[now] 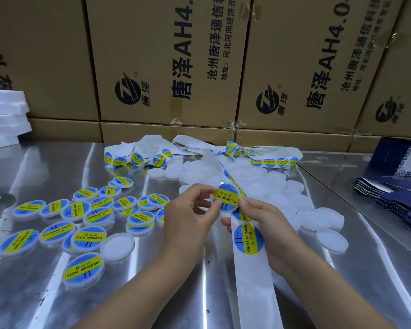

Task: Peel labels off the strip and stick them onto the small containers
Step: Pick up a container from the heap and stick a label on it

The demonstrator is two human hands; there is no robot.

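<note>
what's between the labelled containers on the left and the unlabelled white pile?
Head view: both hands, left hand and right hand, pressing a label onto a container, with the backing strip trailing toward the camera.

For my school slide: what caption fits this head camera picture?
Two hands press a soldering paste label onto a small container, above a label strip.

Both my forearms are bare up to the bottom frame edge, no sleeves or cuffs in view. My left hand (188, 217) has no glove, ring or wristband. My right hand (266, 224) is the same: bare, no watch, no strap. Nails are short and unpainted where visible. No tape, marks or bandages on either wrist.
</note>
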